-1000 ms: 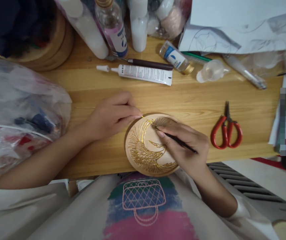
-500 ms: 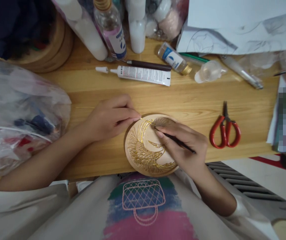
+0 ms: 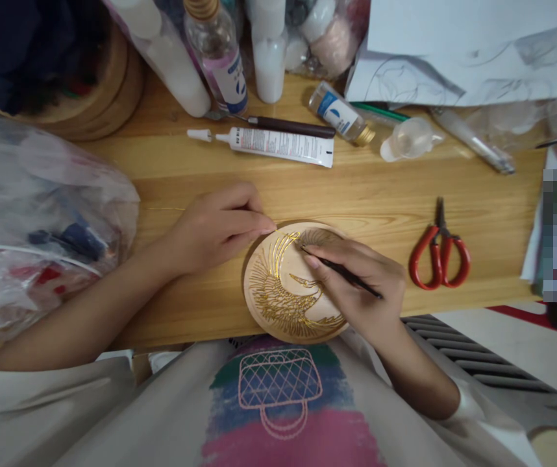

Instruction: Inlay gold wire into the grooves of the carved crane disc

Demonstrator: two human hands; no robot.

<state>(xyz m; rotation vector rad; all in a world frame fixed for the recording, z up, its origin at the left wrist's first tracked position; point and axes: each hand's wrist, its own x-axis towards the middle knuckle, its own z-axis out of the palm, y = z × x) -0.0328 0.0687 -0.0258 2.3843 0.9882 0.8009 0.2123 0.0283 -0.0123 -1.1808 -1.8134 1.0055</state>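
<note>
A round, pale wooden plaque lies at the table's front edge, bearing a bird design outlined in gold wire. At the plaque's upper left rim, my left hand has thumb and forefinger pinched together. A fine gold wire runs out from behind this hand to the left; the pinched part is hardly visible. My right hand grips a slender black pointed tool like a pen. Its tip meets the plaque beside the upper gold lines. Part of the design's right side is hidden under this hand.
Red-handled pliers lie to the right. Behind the plaque are a white glue tube, a dark-handled tool, a small bottle and a plastic cup. A plastic bag fills the left side; paper sheets lie at the back.
Both hands keep nearly the same place. The bit of gold wire that showed at my left fingertips is harder to see now. The whole view has shifted very slightly.
</note>
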